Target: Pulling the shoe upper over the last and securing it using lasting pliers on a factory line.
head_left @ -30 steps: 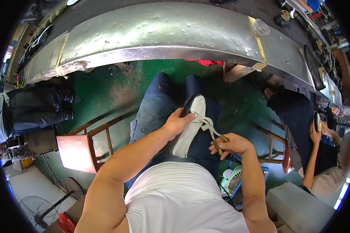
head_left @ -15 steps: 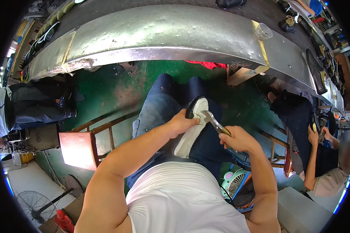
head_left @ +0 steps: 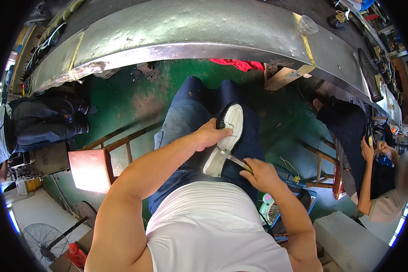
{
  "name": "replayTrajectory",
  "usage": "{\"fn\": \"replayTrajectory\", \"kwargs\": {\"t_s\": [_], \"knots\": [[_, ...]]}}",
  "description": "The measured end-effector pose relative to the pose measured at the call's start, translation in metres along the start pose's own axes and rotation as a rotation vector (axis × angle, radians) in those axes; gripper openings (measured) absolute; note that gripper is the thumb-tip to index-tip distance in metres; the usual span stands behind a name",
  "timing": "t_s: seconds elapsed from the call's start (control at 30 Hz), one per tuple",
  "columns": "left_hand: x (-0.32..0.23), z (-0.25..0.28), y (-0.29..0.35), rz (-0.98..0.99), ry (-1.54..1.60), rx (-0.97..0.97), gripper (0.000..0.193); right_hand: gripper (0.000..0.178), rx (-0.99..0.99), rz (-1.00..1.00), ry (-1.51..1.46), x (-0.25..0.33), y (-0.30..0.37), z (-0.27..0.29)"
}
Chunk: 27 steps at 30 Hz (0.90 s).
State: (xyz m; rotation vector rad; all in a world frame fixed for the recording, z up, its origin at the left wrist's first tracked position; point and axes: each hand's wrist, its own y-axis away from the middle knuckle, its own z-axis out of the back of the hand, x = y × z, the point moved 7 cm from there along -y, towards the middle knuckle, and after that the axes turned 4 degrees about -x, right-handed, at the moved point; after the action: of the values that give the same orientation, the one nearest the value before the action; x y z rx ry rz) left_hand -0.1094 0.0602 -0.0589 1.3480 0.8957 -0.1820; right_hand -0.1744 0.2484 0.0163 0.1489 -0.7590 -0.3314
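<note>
Across my lap lies a shoe (head_left: 233,119), its pale inner bottom turned up and a black stitched-looking rim round the edge. My left hand (head_left: 211,135) is closed on the shoe's left side, thumb pressed on the pale surface. In my right hand (head_left: 261,175) is a hammer (head_left: 235,159), gripped by its handle. The hammer's metal head reaches over the middle of the shoe, just below my left thumb; whether it touches the surface I cannot tell. My jeans (head_left: 179,115) support the shoe from below.
A metal-covered bench (head_left: 190,29) runs ahead, with a clear plastic cup (head_left: 307,26) on it. Stools stand left (head_left: 90,170) and right (head_left: 322,156). A small fan (head_left: 268,209) is by my right hip. Another person (head_left: 371,181) works at right; someone's legs (head_left: 50,118) show at left.
The hammer has moved from the upper part of the shoe down toward its middle, and my right hand has shifted down and left. My left hand still holds the shoe.
</note>
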Motion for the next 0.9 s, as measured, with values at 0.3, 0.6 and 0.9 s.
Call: {"fn": "replayTrajectory", "kwargs": {"t_s": [0.3, 0.6, 0.9], "knots": [[0.052, -0.012, 0.025, -0.255, -0.199, 0.047, 0.093, 0.040, 0.203, -0.352, -0.282, -0.030, 0.024, -0.011], [0.057, -0.022, 0.025, -0.316, -0.147, -0.154, 0.094, 0.035, -0.020, -0.222, -0.382, -0.005, 0.004, 0.025], [0.071, -0.008, 0.051, -0.391, -0.306, 0.110, 0.111, 0.037, 0.020, -0.257, -0.103, -0.028, -0.006, -0.015]]}}
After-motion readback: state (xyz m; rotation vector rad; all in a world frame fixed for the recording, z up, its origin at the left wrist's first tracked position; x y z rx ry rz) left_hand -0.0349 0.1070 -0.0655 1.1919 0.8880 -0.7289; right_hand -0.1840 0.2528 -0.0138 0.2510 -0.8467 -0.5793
